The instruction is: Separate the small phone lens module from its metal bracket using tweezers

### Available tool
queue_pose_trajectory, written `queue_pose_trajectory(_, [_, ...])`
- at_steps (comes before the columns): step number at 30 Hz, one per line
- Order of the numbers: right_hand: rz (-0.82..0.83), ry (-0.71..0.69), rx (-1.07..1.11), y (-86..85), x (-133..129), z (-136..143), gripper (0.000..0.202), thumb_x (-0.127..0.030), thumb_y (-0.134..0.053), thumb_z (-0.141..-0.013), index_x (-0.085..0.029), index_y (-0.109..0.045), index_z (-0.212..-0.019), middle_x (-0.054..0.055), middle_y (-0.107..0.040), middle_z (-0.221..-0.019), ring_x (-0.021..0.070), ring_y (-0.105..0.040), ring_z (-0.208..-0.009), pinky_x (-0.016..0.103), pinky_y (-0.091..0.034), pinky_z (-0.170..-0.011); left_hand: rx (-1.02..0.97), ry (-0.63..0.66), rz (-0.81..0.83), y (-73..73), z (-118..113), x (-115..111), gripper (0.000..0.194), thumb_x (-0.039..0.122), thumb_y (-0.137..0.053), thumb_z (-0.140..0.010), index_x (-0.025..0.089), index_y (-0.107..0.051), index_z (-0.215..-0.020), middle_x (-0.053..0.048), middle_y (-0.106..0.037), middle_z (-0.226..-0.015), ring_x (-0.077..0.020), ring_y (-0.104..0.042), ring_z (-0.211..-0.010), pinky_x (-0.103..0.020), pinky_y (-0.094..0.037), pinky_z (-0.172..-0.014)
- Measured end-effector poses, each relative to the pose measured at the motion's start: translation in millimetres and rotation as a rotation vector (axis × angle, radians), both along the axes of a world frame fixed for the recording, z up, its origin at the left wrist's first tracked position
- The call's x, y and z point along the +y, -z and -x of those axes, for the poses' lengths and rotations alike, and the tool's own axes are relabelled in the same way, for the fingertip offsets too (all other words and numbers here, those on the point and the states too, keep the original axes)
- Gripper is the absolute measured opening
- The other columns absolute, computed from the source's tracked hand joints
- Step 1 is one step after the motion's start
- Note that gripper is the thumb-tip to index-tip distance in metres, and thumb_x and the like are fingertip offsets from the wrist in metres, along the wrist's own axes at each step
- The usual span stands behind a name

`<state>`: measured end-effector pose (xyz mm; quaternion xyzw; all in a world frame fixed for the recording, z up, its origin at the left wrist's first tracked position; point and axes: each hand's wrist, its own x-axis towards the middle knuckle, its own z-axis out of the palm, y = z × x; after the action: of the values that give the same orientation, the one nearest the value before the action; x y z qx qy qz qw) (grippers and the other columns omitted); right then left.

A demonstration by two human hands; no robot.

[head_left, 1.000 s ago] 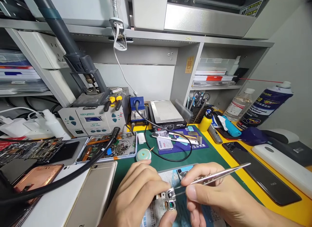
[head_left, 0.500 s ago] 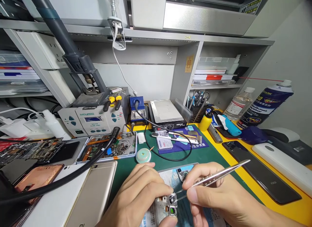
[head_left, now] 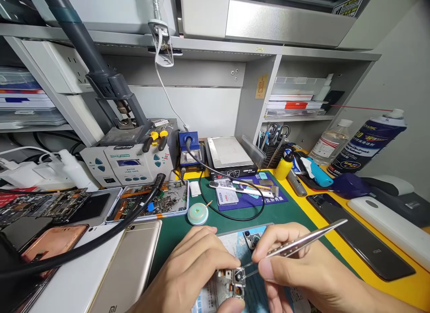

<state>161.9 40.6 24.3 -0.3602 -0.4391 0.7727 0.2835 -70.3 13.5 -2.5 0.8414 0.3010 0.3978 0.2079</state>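
Observation:
Between the thumb and forefinger of my left hand [head_left: 198,272] is a small phone camera module [head_left: 238,281] in a metal frame, with a round lens and a square part below it. My right hand [head_left: 295,268] grips silver tweezers [head_left: 295,245] in a pinch. The tweezers' tips lie at the edge of the module, by the lens; whether they touch it I cannot tell. Under both hands lies a pale blue, printed work surface [head_left: 231,241]. Just beyond my right fingers is a dark part with a lens opening [head_left: 250,241].
A gold phone [head_left: 129,263] and a black hose [head_left: 83,254] lie at left. Behind stand a parts tray [head_left: 186,210], a small round tin [head_left: 198,214], a hot air station [head_left: 134,163] and a heating plate [head_left: 231,154]. At right lies a black phone [head_left: 363,236].
Very little differs. The camera module has tilted slightly in my left hand, and the green glint on its lower square part is now orange. The tweezers stay beside it.

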Motion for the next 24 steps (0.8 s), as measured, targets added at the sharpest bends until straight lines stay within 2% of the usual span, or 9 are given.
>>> queue_pose_trajectory(16, [-0.015, 0.007, 0.016, 2.0, 0.0, -0.7, 0.032, -0.038, -0.086, -0.079, -0.014, -0.065, -0.080, 0.000, -0.069, -0.051, 0.0103, -0.067, -0.044, 0.012, -0.053, -0.039, -0.017, -0.040, -0.057, 0.6, -2.5, 0.3, 0.030, 0.015, -0.069, -0.085, 0.020, -0.058, -0.112, -0.005, -0.067, -0.092, -0.0199, -0.063, -0.087, -0.046, -0.047, -0.105])
queue_pose_trajectory(24, [-0.013, 0.000, -0.002, -0.8, 1.5, 0.1, 0.029, -0.036, -0.084, -0.082, -0.014, -0.066, -0.085, -0.001, -0.070, -0.057, 0.0108, -0.069, -0.048, 0.014, -0.054, -0.043, -0.011, -0.150, -0.180, 0.0, -7.4, 0.0, 0.025, 0.016, -0.071, -0.085, 0.019, -0.058, -0.106, -0.004, -0.065, -0.084, -0.0184, -0.063, -0.081, -0.047, -0.051, -0.101])
